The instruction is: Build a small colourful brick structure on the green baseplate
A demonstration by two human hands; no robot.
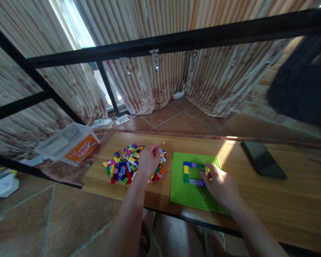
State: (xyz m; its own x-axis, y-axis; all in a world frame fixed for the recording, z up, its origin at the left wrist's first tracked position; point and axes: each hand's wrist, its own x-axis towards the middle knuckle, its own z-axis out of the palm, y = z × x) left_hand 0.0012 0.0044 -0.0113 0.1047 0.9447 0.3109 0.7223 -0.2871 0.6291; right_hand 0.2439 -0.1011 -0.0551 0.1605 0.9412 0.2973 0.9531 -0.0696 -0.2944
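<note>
A heap of small mixed-colour toy bricks (122, 170) lies on the wooden table. My left hand (148, 159) reaches over the heap's right part with fingers curled down; what they hold, if anything, is hidden. On a green studded baseplate (179, 191) stands a low rectangular outline of toy bricks (186, 170) in blue, yellow, green and purple. My right hand (219, 182) rests at the outline's right side, thumb and fingers closed around a brick there that they mostly cover.
A black phone (262, 159) lies on the table (296, 200) to the right. At the left, a clear plastic box (61, 141) with an orange label stands beside the table. One tiny yellow brick (164, 142) lies apart behind the heap. A black metal bar (176, 43) crosses before the curtains.
</note>
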